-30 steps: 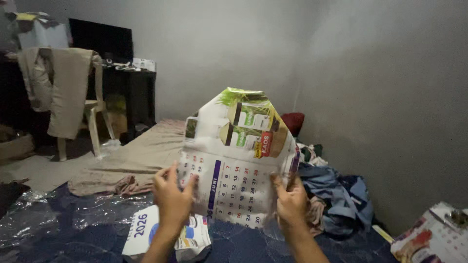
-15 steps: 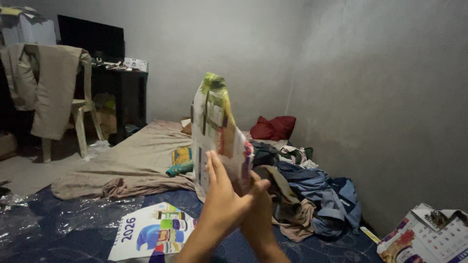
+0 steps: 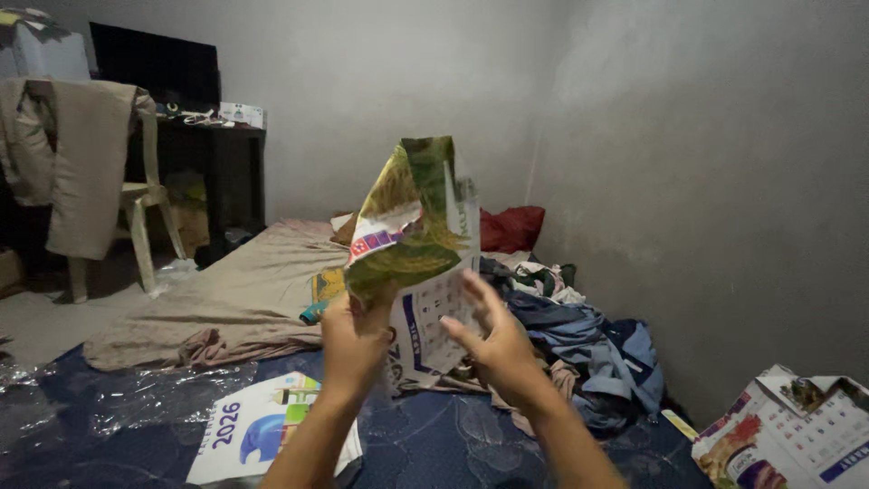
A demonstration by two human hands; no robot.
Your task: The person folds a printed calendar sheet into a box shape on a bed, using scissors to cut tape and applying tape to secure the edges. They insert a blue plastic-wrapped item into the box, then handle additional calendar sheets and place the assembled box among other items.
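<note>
You're working in a dim room, and the picture carries a cool grey cast with soft grain. The light seems to come from behind you or above: the wall (image 3: 706, 181) on the right of the frame is the brightest patch, fading toward its lower edge. The upper left stays darkest, where the cabinet (image 3: 217, 172) is almost black. Your left hand (image 3: 355, 337) and right hand (image 3: 489, 340) are evenly lit, slightly soft at the fingertips. Plastic sheeting (image 3: 109, 398) at lower left shows faint glints. No harsh glare anywhere.
</note>
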